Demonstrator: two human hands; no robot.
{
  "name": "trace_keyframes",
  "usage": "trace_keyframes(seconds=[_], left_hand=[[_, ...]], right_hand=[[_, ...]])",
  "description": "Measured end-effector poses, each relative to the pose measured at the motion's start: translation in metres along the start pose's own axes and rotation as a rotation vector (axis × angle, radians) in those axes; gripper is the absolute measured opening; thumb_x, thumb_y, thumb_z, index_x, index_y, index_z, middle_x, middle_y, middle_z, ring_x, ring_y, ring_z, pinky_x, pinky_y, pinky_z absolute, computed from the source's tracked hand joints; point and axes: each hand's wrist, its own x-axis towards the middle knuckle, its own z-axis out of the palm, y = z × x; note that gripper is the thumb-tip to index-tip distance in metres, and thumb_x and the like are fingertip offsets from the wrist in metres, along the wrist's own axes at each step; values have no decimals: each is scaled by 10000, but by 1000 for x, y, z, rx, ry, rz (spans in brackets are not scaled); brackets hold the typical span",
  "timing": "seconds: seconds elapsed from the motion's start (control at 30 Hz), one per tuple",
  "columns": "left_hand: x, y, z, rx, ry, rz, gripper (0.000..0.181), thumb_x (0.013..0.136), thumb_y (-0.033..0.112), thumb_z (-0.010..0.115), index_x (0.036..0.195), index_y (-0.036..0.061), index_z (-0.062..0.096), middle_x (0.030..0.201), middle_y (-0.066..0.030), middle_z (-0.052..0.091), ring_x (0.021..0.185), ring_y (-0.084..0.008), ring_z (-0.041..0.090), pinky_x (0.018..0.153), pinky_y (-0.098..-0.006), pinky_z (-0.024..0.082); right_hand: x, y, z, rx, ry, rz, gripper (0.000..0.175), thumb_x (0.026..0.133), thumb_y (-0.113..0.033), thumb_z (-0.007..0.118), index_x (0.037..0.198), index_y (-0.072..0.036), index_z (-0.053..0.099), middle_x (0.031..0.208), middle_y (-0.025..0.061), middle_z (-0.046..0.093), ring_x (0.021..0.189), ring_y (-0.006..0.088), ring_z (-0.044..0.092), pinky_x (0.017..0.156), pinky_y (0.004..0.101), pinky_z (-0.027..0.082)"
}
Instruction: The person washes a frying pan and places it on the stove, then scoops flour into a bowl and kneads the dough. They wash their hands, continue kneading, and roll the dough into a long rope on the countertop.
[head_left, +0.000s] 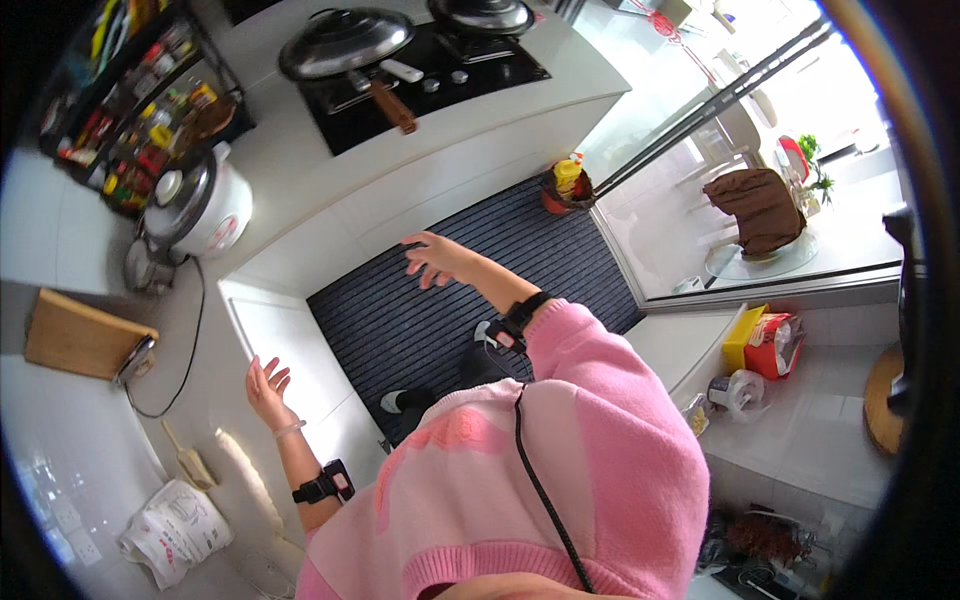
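My left hand (268, 394) is raised beside the edge of a white countertop (247, 304), fingers spread and holding nothing. A pale bangle (289, 428) circles its wrist, and a black strapped device (327, 484) sits on the forearm. Out in front of my body, my right hand (441, 259) hangs in the air above a dark ribbed floor mat (375, 330). Its fingers are loosely bent and apart, with nothing in them. Another strapped device (517, 322) is worn on that arm. Closest to my left hand on the counter lie a black power cord (199, 330) and a rice cooker (217, 206).
A lidded wok (349, 45) and a lidded pot (484, 15) stand on a black cooktop (487, 71). A seasoning rack (142, 112), cutting board (86, 334) and white sack (180, 529) line the left counter. A small bin (559, 196) stands near a glass sliding door (660, 210).
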Motion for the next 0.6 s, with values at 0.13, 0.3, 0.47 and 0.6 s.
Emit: trace_keyframes(seconds=[0.13,0.3,0.47,0.6], left_hand=[[-15,1,114,70,-154,-48,405,978,376,551,1254,81,569,988,-128,699,702,-185,677,620,-264,532],[-30,-9,254,100,-409,-141,395,983,361,561,1235,57,579,982,-152,703,676,-170,686,571,-226,544],[-47,-10,376,271,-727,-227,394,995,356,537,1222,36,580,968,-149,705,692,-171,695,561,-223,538],[-46,-24,453,428,-874,-278,368,998,341,535,1207,43,590,960,-130,706,700,-159,694,596,-249,544]], right_hand=[[-43,35,-137,12,266,22,542,952,-202,539,1458,-178,345,1052,156,674,619,181,662,423,262,407],[-88,62,-279,53,476,-1,570,964,-189,521,1485,-203,289,1030,175,680,571,172,645,429,275,452],[-97,68,-371,100,573,26,710,936,-146,540,1536,-252,177,947,127,684,587,173,660,441,277,467],[-73,62,-434,41,621,13,713,931,-124,546,1534,-225,177,936,154,688,544,178,657,434,298,493]])
